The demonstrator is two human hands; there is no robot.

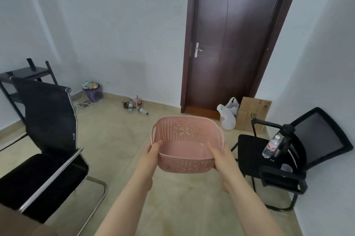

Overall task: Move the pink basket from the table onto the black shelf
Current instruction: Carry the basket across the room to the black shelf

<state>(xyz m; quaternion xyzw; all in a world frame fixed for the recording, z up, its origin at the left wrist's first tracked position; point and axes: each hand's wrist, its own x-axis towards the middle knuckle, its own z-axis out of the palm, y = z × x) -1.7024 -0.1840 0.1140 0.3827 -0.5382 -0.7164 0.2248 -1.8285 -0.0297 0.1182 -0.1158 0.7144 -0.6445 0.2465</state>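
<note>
In the head view, the pink basket [187,144] is held in the air above the floor [119,139], clamped at its near corners by the left hand [152,151] and right hand [221,159]. The black shelf [28,74] is seen far left, behind a black chair [48,130].

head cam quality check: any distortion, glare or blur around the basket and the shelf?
Head view: wide-angle bowing bends the door frame and walls; a soft glare patch sits on the door; lighting is flat and dim. The pink basket, held by left hand and right hand, is reasonably sharp; the black shelf at the left edge is softer.
</note>
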